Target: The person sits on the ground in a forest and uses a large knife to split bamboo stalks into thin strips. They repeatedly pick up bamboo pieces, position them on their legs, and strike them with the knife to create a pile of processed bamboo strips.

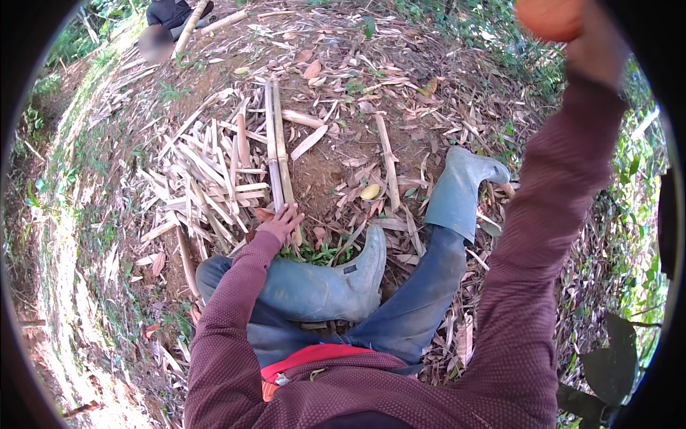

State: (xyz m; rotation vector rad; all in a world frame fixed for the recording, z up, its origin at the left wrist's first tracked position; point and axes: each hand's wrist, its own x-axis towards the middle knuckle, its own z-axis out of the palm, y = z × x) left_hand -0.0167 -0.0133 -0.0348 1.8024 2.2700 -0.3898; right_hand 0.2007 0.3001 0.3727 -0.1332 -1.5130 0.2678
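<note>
Two long bamboo strips (279, 154) lie side by side on the ground, pointing away from me. My left hand (281, 224) is on their near end, its fingers curled over the bamboo. High at the upper right, my right hand (597, 46) is raised on a lifted arm. It is closed at a rounded orange object (550, 18), which the picture's edge cuts off, so its kind is unclear. Left of the strips is a loose heap of split bamboo pieces (207, 179).
My rubber boots (321, 286) flank the work spot, one bent across in front. A bamboo stick (388, 161) and a yellow leaf (370, 191) lie right of the strips. Dry leaves cover the sloping ground. Another person (175, 18) sits at the far left beside a bamboo pole (189, 28).
</note>
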